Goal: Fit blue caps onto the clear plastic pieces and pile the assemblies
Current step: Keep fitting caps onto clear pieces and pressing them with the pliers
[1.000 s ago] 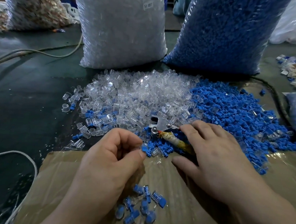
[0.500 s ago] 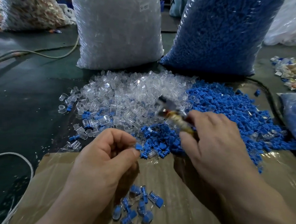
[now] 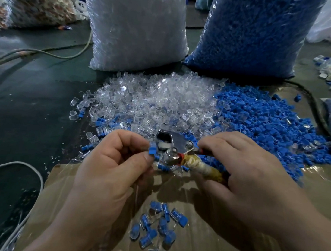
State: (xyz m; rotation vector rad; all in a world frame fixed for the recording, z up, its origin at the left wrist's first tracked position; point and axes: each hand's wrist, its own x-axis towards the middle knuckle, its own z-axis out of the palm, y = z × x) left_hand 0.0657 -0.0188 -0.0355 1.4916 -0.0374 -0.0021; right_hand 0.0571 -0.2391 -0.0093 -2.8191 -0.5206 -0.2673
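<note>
Head camera: I see the left hand point(image 3: 111, 160) pinch a blue cap point(image 3: 152, 150) just beside the metal tool point(image 3: 176, 145) gripped by the right hand point(image 3: 242, 170), above the done pieces point(image 3: 157, 228) piled on cardboard point(image 3: 202, 237).

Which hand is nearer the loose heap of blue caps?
Right. The right hand, gripping a tool, sits at the near edge of the heap of blue caps; the left hand, pinching a blue cap, is farther left, before the clear pieces.
</note>
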